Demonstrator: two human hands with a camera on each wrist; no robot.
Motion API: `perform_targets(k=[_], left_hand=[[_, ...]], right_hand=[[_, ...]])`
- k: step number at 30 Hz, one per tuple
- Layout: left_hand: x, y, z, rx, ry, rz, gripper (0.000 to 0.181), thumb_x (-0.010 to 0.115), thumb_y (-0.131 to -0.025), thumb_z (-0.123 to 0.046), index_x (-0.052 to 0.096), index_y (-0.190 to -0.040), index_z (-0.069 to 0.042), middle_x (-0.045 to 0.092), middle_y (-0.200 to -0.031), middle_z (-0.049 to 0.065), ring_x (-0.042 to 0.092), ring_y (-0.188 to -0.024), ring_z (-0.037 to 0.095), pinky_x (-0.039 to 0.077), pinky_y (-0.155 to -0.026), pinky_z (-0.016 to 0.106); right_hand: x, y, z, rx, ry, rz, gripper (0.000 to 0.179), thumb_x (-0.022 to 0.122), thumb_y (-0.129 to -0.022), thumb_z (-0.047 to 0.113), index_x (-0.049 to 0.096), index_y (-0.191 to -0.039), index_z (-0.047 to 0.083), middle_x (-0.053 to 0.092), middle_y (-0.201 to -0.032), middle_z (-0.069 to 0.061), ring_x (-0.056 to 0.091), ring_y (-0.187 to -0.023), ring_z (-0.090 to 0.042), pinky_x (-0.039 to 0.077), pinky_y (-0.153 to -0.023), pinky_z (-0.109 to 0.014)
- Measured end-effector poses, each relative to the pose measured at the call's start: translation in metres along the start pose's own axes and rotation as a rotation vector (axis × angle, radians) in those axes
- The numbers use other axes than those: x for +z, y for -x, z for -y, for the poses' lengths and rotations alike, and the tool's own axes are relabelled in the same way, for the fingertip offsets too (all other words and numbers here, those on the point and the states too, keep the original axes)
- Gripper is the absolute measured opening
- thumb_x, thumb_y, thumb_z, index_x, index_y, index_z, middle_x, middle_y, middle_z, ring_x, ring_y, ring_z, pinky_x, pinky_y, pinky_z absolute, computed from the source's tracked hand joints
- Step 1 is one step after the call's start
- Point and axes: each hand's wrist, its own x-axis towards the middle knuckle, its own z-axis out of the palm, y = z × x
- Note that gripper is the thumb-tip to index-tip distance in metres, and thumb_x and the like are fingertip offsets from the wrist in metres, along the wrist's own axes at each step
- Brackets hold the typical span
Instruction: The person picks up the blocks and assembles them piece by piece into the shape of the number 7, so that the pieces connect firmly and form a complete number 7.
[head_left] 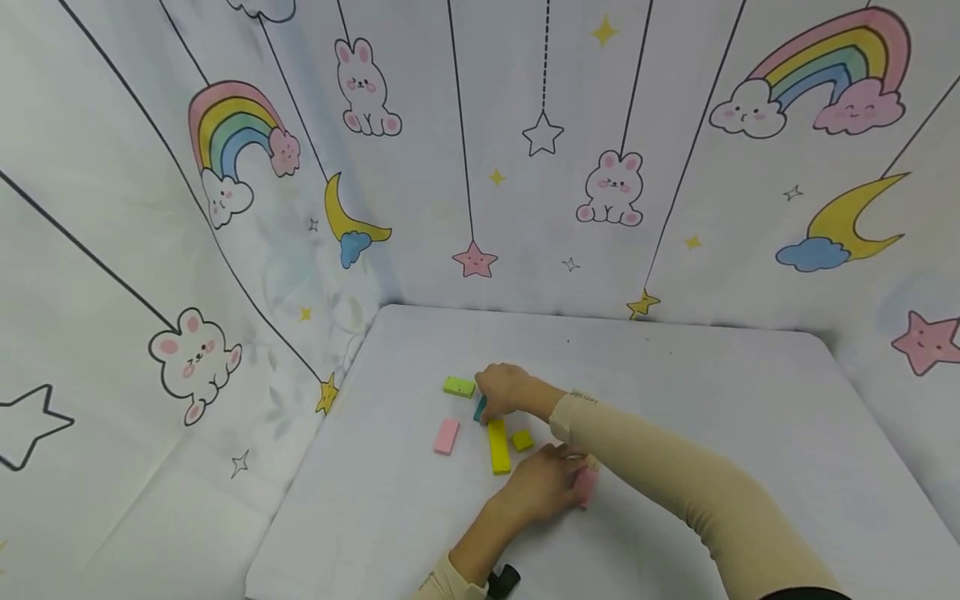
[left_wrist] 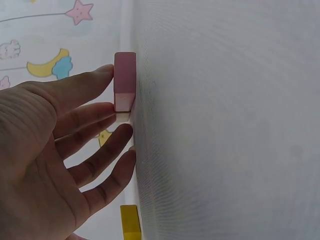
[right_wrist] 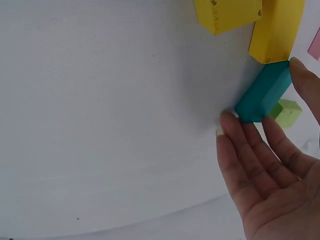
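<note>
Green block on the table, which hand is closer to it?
Right. The right hand is close beside the green block, holding the teal block; the left hand is farther off toward the lower right, holding a pink block.

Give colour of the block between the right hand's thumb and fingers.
Teal. The block in the right hand shows best in the right wrist view.

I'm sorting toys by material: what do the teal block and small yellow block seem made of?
Teal block: perhaps painted wood, smooth and satin, from its even colour and crisp edges; plastic remains possible. Small yellow block: likely painted wood, smooth, with dark, chip-like marks near corners.
</note>
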Motion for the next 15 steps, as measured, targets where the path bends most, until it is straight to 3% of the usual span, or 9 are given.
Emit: perform_targets(k=[8,15], left_hand=[[0.001,-0.002,-0.001,-0.003,0.009,-0.020,0.044,0.074,-0.096,-0.033,0.070,-0.138,-0.020,0.060,-0.147,-0.008,0.059,-0.130,0.013,0.044,-0.109,0.027],[0.005,-0.002,0.000,-0.018,0.036,-0.006,0.044,0.072,-0.097,-0.034,0.069,-0.139,-0.023,0.060,-0.146,-0.008,0.059,-0.125,0.015,0.047,-0.103,0.026]], right_hand=[[0.003,-0.004,-0.017,0.046,0.008,-0.020,0.053,0.083,-0.086,0.051,0.064,-0.117,0.012,0.062,-0.092,0.001,0.057,-0.082,-0.014,0.052,-0.077,-0.031],[0.002,0.003,-0.030,0.073,-0.006,-0.022,0.053,0.081,-0.089,0.048,0.064,-0.121,0.010,0.061,-0.093,0.001,0.056,-0.085,-0.014,0.052,-0.080,-0.031]])
